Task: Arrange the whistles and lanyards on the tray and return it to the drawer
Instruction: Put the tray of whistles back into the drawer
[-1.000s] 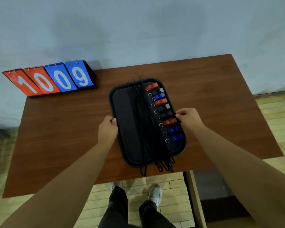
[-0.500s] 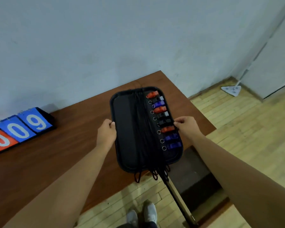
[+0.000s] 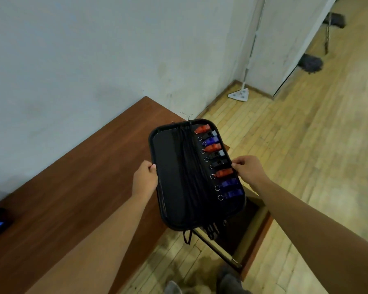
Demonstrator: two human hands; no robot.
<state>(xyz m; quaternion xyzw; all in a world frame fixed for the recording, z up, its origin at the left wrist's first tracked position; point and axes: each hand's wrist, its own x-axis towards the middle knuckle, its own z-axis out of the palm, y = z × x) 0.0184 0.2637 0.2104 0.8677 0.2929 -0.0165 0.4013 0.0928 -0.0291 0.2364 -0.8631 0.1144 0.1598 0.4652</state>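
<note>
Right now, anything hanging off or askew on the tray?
Yes: the black cord lanyards overrun the black plastic tray. Loops dangle past its near rim above the open wooden drawer, and thin ends poke over the far rim. The red, blue and black whistles sit in a tidy column.

tray (image 3: 164, 166) looks like matte black plastic, whistles (image 3: 216, 158) are shinier plastic in red, blue and black with little metal rings (image 3: 212, 176). lanyards (image 3: 191, 177) are black woven cord. desk (image 3: 77, 187) is smooth reddish wood-look, floor (image 3: 306, 155) is worn wood planks.
</note>
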